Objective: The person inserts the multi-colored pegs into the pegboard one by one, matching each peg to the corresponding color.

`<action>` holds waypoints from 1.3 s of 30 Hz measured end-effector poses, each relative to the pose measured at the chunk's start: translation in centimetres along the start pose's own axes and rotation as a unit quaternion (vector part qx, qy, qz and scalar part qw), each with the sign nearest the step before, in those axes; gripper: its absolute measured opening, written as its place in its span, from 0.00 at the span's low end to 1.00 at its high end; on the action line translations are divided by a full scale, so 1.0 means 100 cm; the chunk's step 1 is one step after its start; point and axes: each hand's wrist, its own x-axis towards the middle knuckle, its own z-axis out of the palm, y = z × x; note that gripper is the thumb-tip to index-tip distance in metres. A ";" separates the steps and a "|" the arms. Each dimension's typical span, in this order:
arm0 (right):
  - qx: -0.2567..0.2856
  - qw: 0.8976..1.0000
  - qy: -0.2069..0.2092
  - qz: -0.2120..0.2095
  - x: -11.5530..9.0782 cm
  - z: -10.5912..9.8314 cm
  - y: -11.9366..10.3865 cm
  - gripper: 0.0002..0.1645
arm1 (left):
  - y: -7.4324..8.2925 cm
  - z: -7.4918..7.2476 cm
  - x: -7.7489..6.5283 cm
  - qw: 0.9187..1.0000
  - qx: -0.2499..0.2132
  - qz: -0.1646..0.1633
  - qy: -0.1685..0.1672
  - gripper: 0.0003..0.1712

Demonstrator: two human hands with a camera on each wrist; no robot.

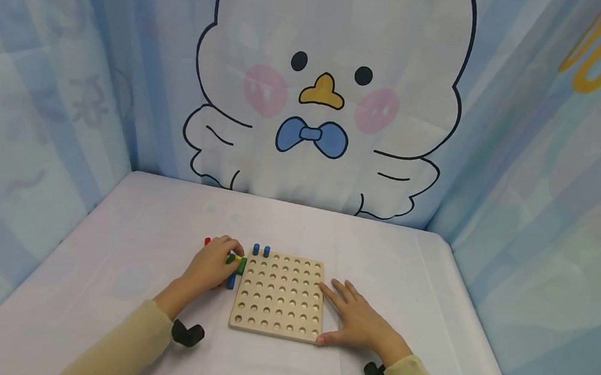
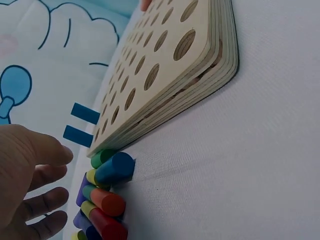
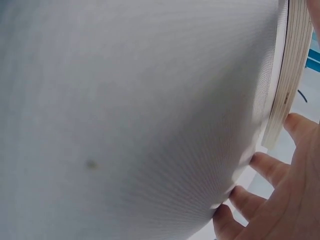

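Note:
A square wooden pegboard [image 1: 275, 304] with rows of round holes lies on the table. Two blue pegs [image 1: 266, 252] stand upright in holes at its far left corner. Along its left side my left hand [image 1: 213, 262] hovers above a pile of loose pegs, fingers bent and apart, with nothing between them in the left wrist view. That pile shows a blue peg [image 2: 116, 169], an orange peg [image 2: 109, 202], a red peg [image 2: 107, 225] and a green peg [image 1: 241, 266]; the hand hides part of it in the head view. My right hand [image 1: 361, 320] rests spread at the board's right edge, thumb by the near corner.
A pale cloth covers the table [image 1: 390, 268]. Behind it hangs a curtain [image 1: 318, 171] printed with a white duck in a blue bow tie, and striped blue curtains [image 1: 35, 126] close in both sides. A black wrist mount [image 1: 188, 334] sticks out from the left sleeve.

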 end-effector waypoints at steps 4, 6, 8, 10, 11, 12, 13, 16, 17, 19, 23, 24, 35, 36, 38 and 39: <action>0.001 1.000 -0.002 0.001 0.000 0.001 0.000 0.72 | 0.001 -0.003 -0.007 1.000 0.014 0.003 -0.020 0.07; 0.000 1.000 -0.003 0.002 0.000 0.000 -0.001 0.72 | 0.002 -0.004 -0.011 0.999 0.028 0.012 -0.027 0.07; -0.001 1.000 -0.003 0.002 0.000 0.000 -0.001 0.72 | 0.003 -0.004 -0.014 0.998 0.043 0.019 -0.033 0.07; -0.003 1.000 -0.002 0.001 0.000 0.000 -0.001 0.72 | 0.004 -0.003 -0.016 0.997 0.059 0.023 -0.036 0.08; -0.003 1.000 -0.003 0.002 0.000 0.000 -0.001 0.72 | 0.004 -0.002 -0.017 0.997 0.069 0.026 -0.037 0.08; -0.004 1.000 -0.002 0.002 0.000 0.000 -0.001 0.72 | 0.004 -0.001 -0.018 0.996 0.078 0.028 -0.037 0.08; -0.006 1.000 -0.003 0.002 0.000 0.000 0.000 0.72 | 0.005 -0.001 -0.019 0.995 0.086 0.031 -0.036 0.08; -0.008 1.000 -0.001 0.000 0.000 0.001 0.000 0.72 | 0.005 0.002 -0.020 0.993 0.107 0.035 -0.031 0.09; -0.009 1.000 -0.002 0.000 0.000 0.001 0.000 0.72 | 0.005 0.002 -0.021 0.993 0.111 0.034 -0.031 0.08; -0.008 1.000 -0.001 -0.001 0.000 0.002 0.000 0.72 | 0.005 0.003 -0.022 0.993 0.113 0.030 -0.033 0.09; -0.006 1.000 -0.004 0.001 0.001 0.001 -0.001 0.72 | 0.006 0.005 -0.023 0.993 0.112 0.018 -0.040 0.13; -0.005 1.000 -0.003 0.001 0.001 0.001 -0.001 0.72 | 0.006 0.006 -0.023 0.993 0.112 0.015 -0.042 0.14; 0.004 1.000 -0.004 -0.004 0.000 -0.002 -0.002 0.72 | 0.004 0.011 -0.028 0.993 0.107 0.019 -0.043 0.16; 0.004 1.000 -0.004 -0.004 0.001 -0.001 -0.002 0.72 | 0.004 0.011 -0.028 0.993 0.106 0.020 -0.043 0.15; 0.004 1.000 -0.004 -0.003 0.001 -0.001 -0.002 0.71 | 0.004 0.011 -0.029 0.994 0.103 0.024 -0.042 0.14; 0.005 1.000 -0.005 -0.001 0.001 -0.001 -0.002 0.71 | 0.004 0.011 -0.029 0.994 0.101 0.026 -0.041 0.13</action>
